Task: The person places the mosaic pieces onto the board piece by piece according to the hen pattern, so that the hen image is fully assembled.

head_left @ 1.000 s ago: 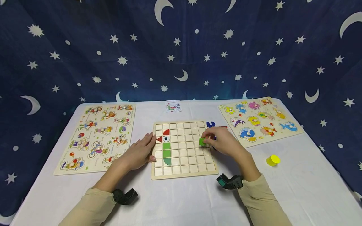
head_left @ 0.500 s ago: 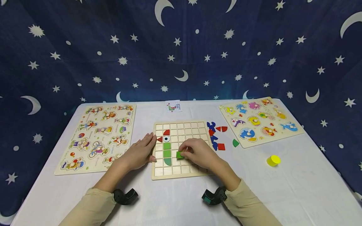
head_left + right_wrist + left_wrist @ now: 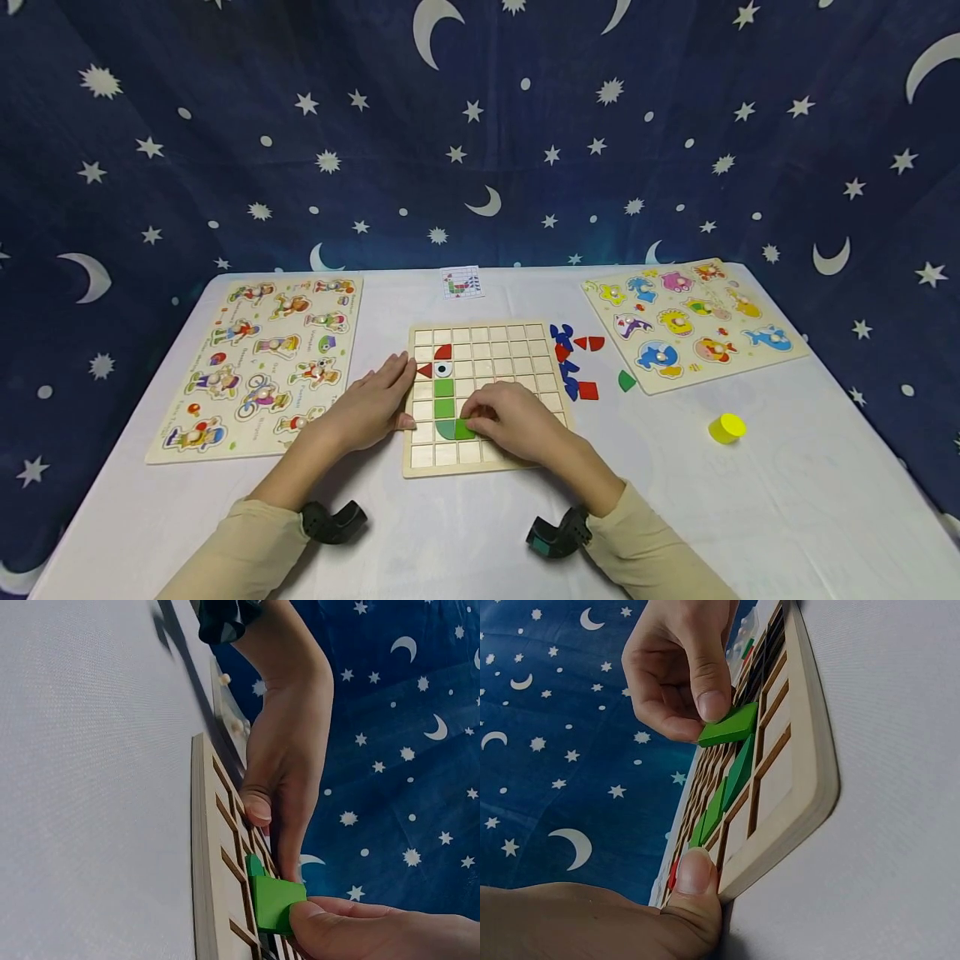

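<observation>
A wooden grid board (image 3: 495, 333) lies in the middle of the table, with red pieces, an eye tile and green pieces (image 3: 443, 397) set in its left column. My right hand (image 3: 480, 417) pinches a green square tile (image 3: 465, 430), tilted over a cell beside the green curved piece (image 3: 444, 429). The left wrist view shows the tile (image 3: 729, 725) held between thumb and fingers just above the board (image 3: 810, 750). My left hand (image 3: 386, 392) rests flat against the board's left edge, its thumb (image 3: 694, 874) on the rim. The right wrist view shows the tile (image 3: 274, 900) at the board (image 3: 206, 847).
Loose blue, red and green pieces (image 3: 573, 362) lie right of the board. Peg puzzle boards sit at the far left (image 3: 262, 358) and far right (image 3: 686, 321). A yellow cup (image 3: 725, 427) stands at the right. A small pattern card (image 3: 461, 283) lies behind the board.
My right hand has carried the green tile from the board's right side leftward and down to the lower left cells. The left hand has stayed put.
</observation>
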Motion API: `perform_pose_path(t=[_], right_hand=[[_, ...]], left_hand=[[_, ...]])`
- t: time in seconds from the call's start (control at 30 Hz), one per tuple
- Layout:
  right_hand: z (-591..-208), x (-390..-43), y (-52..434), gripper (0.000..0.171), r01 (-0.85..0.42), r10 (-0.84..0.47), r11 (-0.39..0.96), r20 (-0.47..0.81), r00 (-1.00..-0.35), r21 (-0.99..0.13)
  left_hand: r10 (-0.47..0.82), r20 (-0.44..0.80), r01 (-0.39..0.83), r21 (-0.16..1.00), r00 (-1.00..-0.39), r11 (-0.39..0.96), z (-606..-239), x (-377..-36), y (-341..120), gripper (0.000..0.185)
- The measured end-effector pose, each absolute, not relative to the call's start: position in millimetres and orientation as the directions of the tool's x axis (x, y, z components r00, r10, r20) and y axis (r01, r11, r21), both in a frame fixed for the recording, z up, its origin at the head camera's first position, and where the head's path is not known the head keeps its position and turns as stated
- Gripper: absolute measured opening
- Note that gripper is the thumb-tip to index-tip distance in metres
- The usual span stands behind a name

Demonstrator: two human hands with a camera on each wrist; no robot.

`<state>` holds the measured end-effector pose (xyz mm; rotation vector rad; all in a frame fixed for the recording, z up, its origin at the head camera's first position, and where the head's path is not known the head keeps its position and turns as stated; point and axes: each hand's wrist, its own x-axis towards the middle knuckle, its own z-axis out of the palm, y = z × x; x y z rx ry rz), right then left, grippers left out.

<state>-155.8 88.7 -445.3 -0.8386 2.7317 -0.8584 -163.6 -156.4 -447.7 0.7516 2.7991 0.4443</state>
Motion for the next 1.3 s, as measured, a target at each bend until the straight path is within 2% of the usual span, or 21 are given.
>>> perform_pose_path(t=[0.27, 0.53, 0.97, 1.3], right_hand=[[-445.6, -156.7, 90.1, 0.004, -0.466, -0.547, 0.706, 0.007, -0.837, -0.533], [-445.8, -156.3, 89.9, 0.006, -0.482, -0.565, 0.683, 0.022, -0.825, -0.549], [-445.8, -154.7, 92.2, 0.018, -0.487, -0.577, 0.719, -0.035, -0.816, -0.496], [-445.7, -155.0, 93.0, 0.024, -0.515, -0.589, 0.729, -0.030, -0.808, -0.450]], left_hand=[[0.518, -0.116, 0.458, 0.331, -0.848, 0.825, -448.1, -163.6, -156.5, 0.084], [0.524, -0.106, 0.468, 0.326, -0.845, 0.821, -448.1, -163.3, -156.5, 0.083], [0.522, -0.113, 0.468, 0.316, -0.845, 0.825, -449.4, -163.8, -157.1, 0.083], [0.516, -0.117, 0.459, 0.321, -0.849, 0.828, -451.3, -164.4, -157.3, 0.084]])
